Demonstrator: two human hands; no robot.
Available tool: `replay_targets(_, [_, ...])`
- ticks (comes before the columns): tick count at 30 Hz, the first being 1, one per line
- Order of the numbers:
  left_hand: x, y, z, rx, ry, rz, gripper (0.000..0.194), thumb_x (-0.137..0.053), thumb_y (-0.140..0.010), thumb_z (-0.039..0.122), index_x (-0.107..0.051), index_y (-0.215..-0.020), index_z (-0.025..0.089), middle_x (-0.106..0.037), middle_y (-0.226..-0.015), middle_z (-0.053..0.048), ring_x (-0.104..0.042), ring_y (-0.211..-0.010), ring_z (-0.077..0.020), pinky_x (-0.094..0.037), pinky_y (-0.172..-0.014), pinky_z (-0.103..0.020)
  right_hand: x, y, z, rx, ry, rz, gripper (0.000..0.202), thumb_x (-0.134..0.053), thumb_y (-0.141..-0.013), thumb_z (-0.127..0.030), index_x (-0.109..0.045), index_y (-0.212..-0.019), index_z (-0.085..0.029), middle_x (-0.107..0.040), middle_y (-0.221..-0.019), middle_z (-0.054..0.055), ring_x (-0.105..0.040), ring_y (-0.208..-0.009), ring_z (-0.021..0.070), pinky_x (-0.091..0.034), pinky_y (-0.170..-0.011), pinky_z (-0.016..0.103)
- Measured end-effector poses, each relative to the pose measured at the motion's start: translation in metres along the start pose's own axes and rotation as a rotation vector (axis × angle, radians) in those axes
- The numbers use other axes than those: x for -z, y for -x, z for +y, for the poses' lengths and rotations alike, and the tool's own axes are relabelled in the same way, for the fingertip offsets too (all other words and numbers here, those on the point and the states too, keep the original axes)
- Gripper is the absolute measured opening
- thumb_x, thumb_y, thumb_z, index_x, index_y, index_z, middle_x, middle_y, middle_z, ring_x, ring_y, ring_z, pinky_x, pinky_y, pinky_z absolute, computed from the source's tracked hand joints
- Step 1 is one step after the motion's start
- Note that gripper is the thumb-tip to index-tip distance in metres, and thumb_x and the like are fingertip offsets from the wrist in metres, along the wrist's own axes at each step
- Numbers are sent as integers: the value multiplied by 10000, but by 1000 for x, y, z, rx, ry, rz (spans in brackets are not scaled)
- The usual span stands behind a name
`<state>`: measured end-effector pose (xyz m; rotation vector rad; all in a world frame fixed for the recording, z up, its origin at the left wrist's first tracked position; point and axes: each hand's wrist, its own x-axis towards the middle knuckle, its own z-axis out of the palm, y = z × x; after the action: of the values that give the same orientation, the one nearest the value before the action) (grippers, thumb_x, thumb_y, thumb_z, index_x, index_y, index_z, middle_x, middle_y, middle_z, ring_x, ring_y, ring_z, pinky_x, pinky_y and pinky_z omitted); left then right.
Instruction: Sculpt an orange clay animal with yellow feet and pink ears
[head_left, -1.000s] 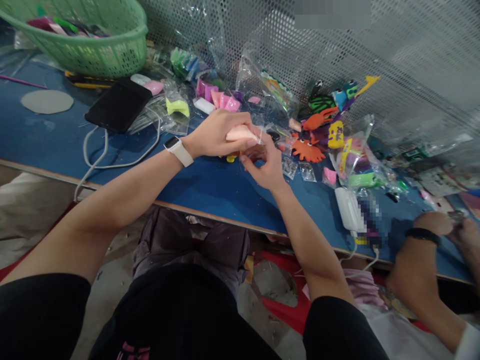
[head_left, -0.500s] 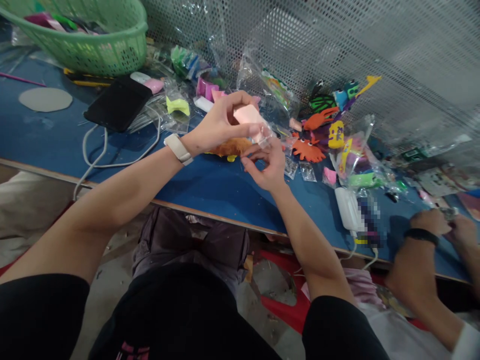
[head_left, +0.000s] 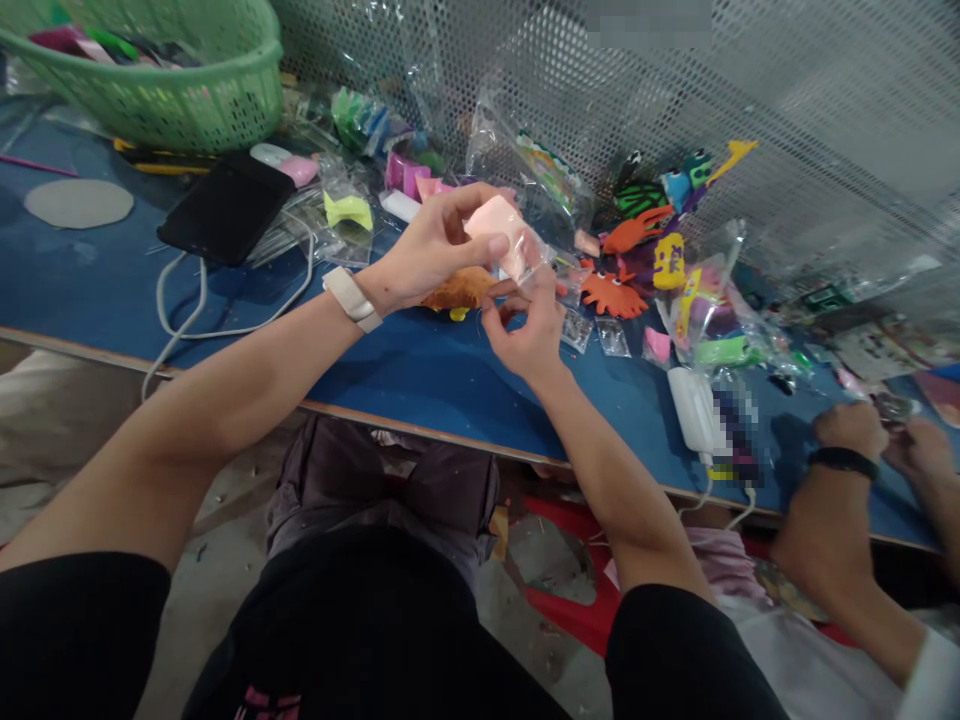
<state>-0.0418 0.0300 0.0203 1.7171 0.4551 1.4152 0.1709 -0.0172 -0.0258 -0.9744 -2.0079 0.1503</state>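
Between the thumb and fingers of my left hand (head_left: pixel 431 250) is a pale pink, clay-like block (head_left: pixel 495 218) in a clear plastic wrapper (head_left: pixel 534 258). My right hand (head_left: pixel 529 325) is at the wrapper's lower right side, with thumb and index finger closed together and other fingers partly behind the plastic. A brown-orange modelled shape (head_left: pixel 459 288) with a yellow bit under it lies on the blue table (head_left: pixel 420 370), just beneath my hands. To the right of them sits an orange crab figure (head_left: pixel 611 290) with eyes.
A green basket (head_left: pixel 187 100) stands back left, near a black phone (head_left: pixel 225 205) with a white cable. Small clear packets (head_left: pixel 613 337), bagged clay and a white power bank (head_left: pixel 691 410) lie to the right. A co-worker's hands (head_left: pixel 855 435) are at far right, before a perforated metal panel (head_left: pixel 825 120).
The pink block has turned a little in my left hand, and more of its wrapper shows. My right fingers have shifted slightly at the plastic. The whole view has moved slightly.
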Motion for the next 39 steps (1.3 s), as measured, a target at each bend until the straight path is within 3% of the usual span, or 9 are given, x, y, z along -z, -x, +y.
replay_targets(4, [-1, -2, 0, 0, -1, -30, 664, -905, -819, 933, -746, -1019, 320, -795, -1021, -42, -730, -1005, -271, -662, -1011, -570, 1, -1, 5, 14, 50, -13, 713, -576, -1146, -517, -452, -1812, -294, -865, -1077, 57, -753, -672, 227, -715, -777, 444])
replay_targets(9, [-4, 1, 3, 83, -7, -66, 816, -852, -762, 1041, -770, -1029, 273, -773, -963, -51, -742, -938, -262, -651, -855, -481, 6, -1, 6, 76, 70, -7, 713, -572, -1146, -556, -480, -1804, -299, -857, -979, 30, -766, -667, 240, -719, -850, 485])
replay_targets(16, [1, -3, 3, 5, -142, -55, 741, -879, -768, 1005, -775, -972, 300, -788, -964, -63, -706, -957, -282, -633, -879, -513, 5, -1, -1, 25, -20, -43, 767, -622, -1126, -506, -412, -1834, -302, -881, -1070, 36, -768, -667, 224, -721, -815, 453])
replay_targets(22, [1, -1, 2, 46, -125, -105, 754, -869, -804, 986, -790, -1000, 262, -785, -987, -82, -741, -979, -300, -644, -914, -534, 11, -4, 14, 107, 48, -60, 792, -664, -1103, -565, -479, -1821, -289, -829, -865, 2, -780, -668, 250, -715, -830, 468])
replay_targets(26, [-11, 4, 6, 69, 36, 6, 756, -913, -764, 972, -722, -964, 268, -788, -1006, -78, -755, -968, -270, -667, -949, -509, 8, -5, 4, 59, -7, -126, 844, -616, -1127, -628, -388, -1864, -287, -875, -1065, 53, -761, -650, 227, -709, -763, 445])
replay_targets(28, [-20, 6, 11, 100, 127, 77, 738, -831, -850, 971, -668, -997, 266, -790, -1067, -91, -769, -977, -257, -679, -969, -508, 3, -5, -1, 37, -27, -162, 858, -616, -1133, -599, -340, -1881, -282, -879, -1140, 69, -767, -668, 221, -705, -762, 432])
replay_targets(32, [-33, 6, 22, 273, 313, 128, 708, -541, -1017, 988, -541, -1056, 282, -761, -1076, -98, -802, -1007, -273, -693, -952, -511, -5, -2, -3, -4, 121, -192, 835, -669, -1120, -515, -391, -1860, -244, -867, -988, 44, -782, -712, 247, -690, -806, 431])
replay_targets(36, [-34, 7, 25, 325, 328, 147, 739, -440, -998, 1044, -529, -972, 310, -768, -1050, -110, -795, -1124, -334, -672, -1067, -603, -7, -1, -1, 23, 249, -192, 735, -673, -1108, -419, -508, -1796, -222, -835, -876, 26, -778, -722, 253, -674, -791, 406])
replay_targets(39, [-33, 8, 20, 338, 301, 172, 798, -459, -934, 1110, -543, -899, 318, -718, -951, -93, -772, -1011, -317, -677, -967, -594, -7, 0, -4, 33, 271, -197, 707, -634, -1121, -404, -523, -1796, -228, -866, -979, 64, -790, -756, 267, -696, -827, 438])
